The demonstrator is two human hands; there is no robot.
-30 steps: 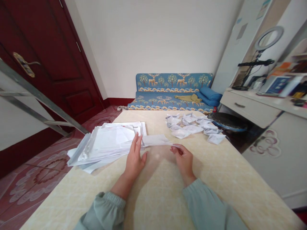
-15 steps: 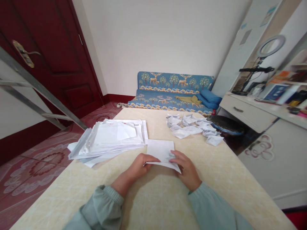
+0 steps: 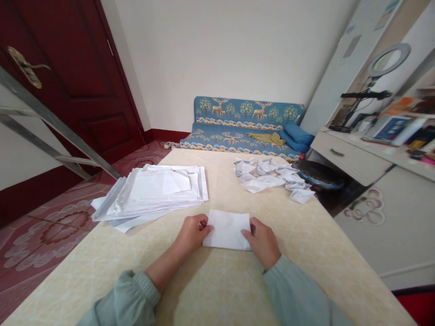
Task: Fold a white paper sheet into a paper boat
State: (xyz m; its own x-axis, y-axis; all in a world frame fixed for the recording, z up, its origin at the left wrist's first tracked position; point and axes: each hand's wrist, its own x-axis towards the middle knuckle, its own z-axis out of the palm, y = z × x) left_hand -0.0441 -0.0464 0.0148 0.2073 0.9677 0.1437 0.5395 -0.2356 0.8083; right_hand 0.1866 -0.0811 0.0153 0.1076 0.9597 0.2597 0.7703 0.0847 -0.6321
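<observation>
A folded sheet of white paper [image 3: 227,230] is held low over the near middle of the table, its long side running left to right. My left hand [image 3: 194,232] pinches its left edge, thumb on top and fingers curled beneath. At the opposite edge my right hand [image 3: 263,241] grips the paper the same way. To the left lies a loose stack of white paper [image 3: 159,188] with uneven edges. Farther back on the right sit several folded white paper shapes [image 3: 263,176], grouped closely together.
The table [image 3: 210,290] has a pale yellow patterned top. Beyond its far edge stands a blue patterned sofa [image 3: 231,131]. A metal ladder [image 3: 73,129] leans at left by a dark red door [image 3: 88,68]. On the right are a round black stool [image 3: 319,174] and a white cabinet [image 3: 353,158].
The paper's near edge was lifted half a second ago; now the sheet is flatter and nearer to me. Both hands have shifted to its side edges, and the view has tilted slightly.
</observation>
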